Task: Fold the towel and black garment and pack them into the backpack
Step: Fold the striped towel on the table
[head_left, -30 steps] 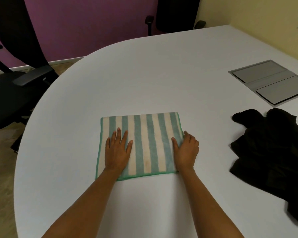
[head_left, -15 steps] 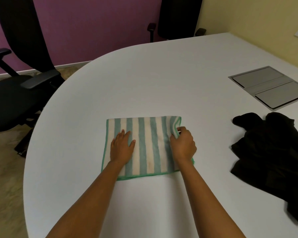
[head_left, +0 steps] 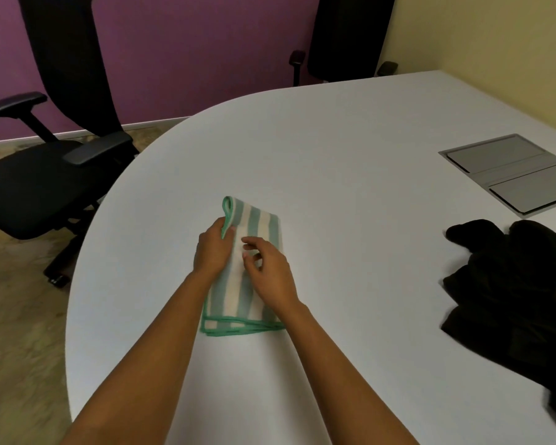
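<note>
Towel: we see the towel lying on the near middle of the white table, folded into a narrow strip that runs from near to far, with pale and green stripes and a green hem.
Towel edges: at the near end several hemmed layers show stacked. At the far left corner the hem stands up a little off the table.
Left hand: our left hand sits on the towel's left side. Its thumb and fingers pinch the raised green hem near the far left corner.
Right hand: our right hand is over the right half of the towel, with its fingers loosely bent and nothing between them. We cannot tell whether its fingertips touch the cloth.
Hidden: both hands and wrists cover the middle of the towel, so we cannot make out how the fold lies there.
Black garment: the black garment lies crumpled on the right side of the table, well apart from the towel. Its near right part is cut off by the frame edge, and its folds are too dark to read.
Grey panel: a grey panel sits flat in the tabletop beyond the garment, and its right end is cut off.
Chairs: a black office chair stands to the left of the table. A second chair stands at the far edge, and its top is out of frame.
Walls: a purple wall is at the far left and a yellow wall at the far right.
</note>
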